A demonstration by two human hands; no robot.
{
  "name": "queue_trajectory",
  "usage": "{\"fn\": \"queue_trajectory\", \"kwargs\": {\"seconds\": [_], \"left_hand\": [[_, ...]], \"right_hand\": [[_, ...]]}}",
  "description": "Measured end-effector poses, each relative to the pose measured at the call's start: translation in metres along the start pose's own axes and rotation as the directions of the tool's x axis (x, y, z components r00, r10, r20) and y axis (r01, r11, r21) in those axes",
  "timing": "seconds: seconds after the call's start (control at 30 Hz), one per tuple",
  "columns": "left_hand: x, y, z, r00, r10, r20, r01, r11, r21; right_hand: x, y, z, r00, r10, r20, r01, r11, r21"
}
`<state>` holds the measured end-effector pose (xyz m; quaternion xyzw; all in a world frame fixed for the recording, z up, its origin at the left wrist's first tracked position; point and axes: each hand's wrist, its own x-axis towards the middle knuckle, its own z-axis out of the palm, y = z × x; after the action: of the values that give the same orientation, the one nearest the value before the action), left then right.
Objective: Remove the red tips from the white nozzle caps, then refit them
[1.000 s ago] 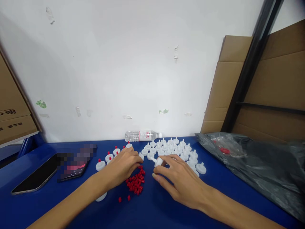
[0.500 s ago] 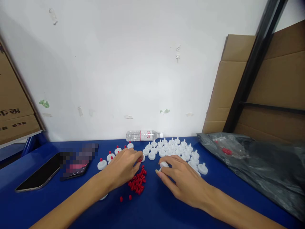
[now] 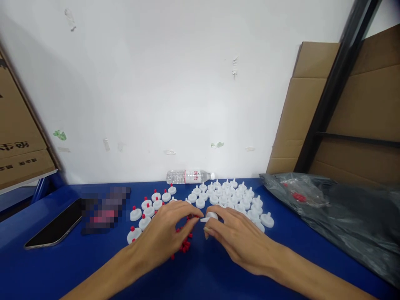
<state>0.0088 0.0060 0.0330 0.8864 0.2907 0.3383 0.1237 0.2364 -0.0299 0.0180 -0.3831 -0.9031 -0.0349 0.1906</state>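
Observation:
My right hand [image 3: 233, 227] grips a white nozzle cap [image 3: 213, 216], tilted so its narrow spout points left. At the spout's tip, the thumb and forefinger of my left hand [image 3: 170, 225] are pinched together. The small red cap in that pinch is mostly hidden by the fingers. Below my left hand lies a pile of loose red caps [image 3: 185, 245], partly covered by it. On the left stand several white nozzle caps with red tips [image 3: 146, 204]. Many bare white nozzle caps [image 3: 229, 193] stand grouped behind my right hand.
A clear plastic bottle [image 3: 190, 176] lies against the wall at the back. To the left is a phone [image 3: 54, 225] beside a blurred dark item [image 3: 108, 210]. Grey plastic sheeting [image 3: 343, 225] covers the right side, with a clear bag of red pieces [image 3: 301, 196] on it.
My left hand has moved right from above the red pile to the spout in my right hand. The white nozzle cap has turned so its spout points left.

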Motion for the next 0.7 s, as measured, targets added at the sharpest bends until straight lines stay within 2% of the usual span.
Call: {"fn": "queue_trajectory", "kwargs": {"seconds": [0.33,0.7], "left_hand": [[0.0003,-0.0039,-0.0022,0.997,0.073,0.026,-0.072,0.997,-0.036],[-0.0024,-0.007,0.0023,0.996,0.074,0.056,-0.07,0.995,-0.077]], "right_hand": [[-0.0004,0.0017,0.0048,0.999,0.003,-0.033,-0.001,0.999,0.041],[-0.0014,0.0014,0.0071,1.0,-0.009,-0.03,0.011,0.997,0.071]]}}
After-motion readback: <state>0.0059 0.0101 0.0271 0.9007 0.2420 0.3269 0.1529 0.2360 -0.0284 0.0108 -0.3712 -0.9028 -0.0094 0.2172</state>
